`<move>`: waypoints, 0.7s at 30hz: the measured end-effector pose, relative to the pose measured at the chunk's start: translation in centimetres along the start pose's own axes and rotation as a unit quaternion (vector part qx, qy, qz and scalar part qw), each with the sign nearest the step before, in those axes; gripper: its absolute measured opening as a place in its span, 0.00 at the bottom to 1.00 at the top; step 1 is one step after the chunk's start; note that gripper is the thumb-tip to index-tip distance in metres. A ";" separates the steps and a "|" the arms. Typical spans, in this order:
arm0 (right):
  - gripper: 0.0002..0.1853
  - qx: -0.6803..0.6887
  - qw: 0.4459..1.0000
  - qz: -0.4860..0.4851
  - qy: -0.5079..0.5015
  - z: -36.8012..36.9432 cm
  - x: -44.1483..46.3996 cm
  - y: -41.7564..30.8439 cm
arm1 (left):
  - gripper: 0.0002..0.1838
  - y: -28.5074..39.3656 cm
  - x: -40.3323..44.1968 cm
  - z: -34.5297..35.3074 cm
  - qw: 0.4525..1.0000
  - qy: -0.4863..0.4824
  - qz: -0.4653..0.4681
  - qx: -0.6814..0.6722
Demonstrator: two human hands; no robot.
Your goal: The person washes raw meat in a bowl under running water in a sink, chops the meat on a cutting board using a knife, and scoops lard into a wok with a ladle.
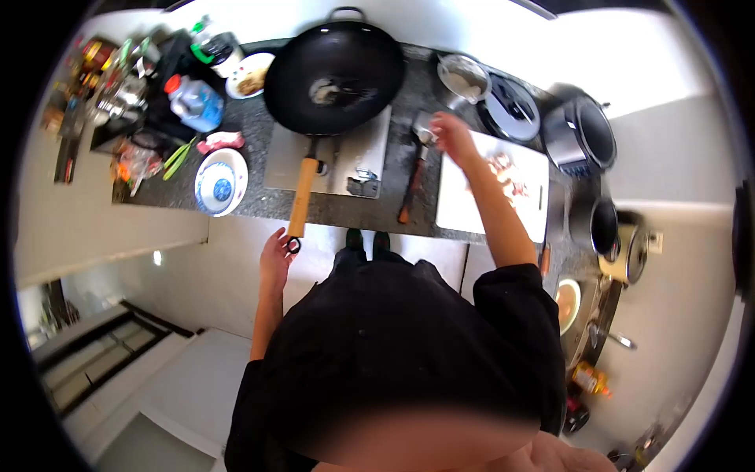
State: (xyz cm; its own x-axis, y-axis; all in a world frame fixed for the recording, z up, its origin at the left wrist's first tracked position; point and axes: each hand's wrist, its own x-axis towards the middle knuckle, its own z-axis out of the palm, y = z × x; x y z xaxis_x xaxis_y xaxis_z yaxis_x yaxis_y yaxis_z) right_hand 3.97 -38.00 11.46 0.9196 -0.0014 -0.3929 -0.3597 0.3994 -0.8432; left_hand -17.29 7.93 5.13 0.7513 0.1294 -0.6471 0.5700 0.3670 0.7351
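My left hand (pixel 274 258) is beside the ring at the end of the wok's wooden handle (pixel 302 197), fingers apart and not wrapped around it. The black wok (pixel 334 67) sits on the cooktop (pixel 358 161) with a small pale patch in its bottom. My right hand (pixel 454 135) reaches over the upper left corner of the white cutting board (pixel 464 197), its fingers loosely spread close to the head of a spatula (pixel 413 177) lying on the counter. Whether it touches the spatula, I cannot tell. Chopped pieces of food (pixel 507 173) lie on the board, partly behind my right forearm.
Left of the cooktop are a patterned bowl (pixel 222 185), raw meat (pixel 221 141), green stalks (pixel 179 157), a blue jug (pixel 194 105) and a plate (pixel 250 76). Right of the wok stand a metal pot (pixel 462 82), a lid (pixel 511 110) and a large pot (pixel 580 134).
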 end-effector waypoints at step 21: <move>0.12 0.041 0.990 0.104 0.091 -7.6 -16.2 11.4 | 0.26 16.0 -2.1 0.6 0.960 -0.266 -0.071 -0.052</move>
State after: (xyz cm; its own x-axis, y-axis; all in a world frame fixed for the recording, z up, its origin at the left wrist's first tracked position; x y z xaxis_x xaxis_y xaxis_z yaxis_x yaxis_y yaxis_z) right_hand -16.20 -40.35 5.44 0.7811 -0.0730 -0.6201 -0.5170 0.4812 -0.7079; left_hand -9.53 12.97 18.41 0.7485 -0.4066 -0.5238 0.6629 0.4402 0.6056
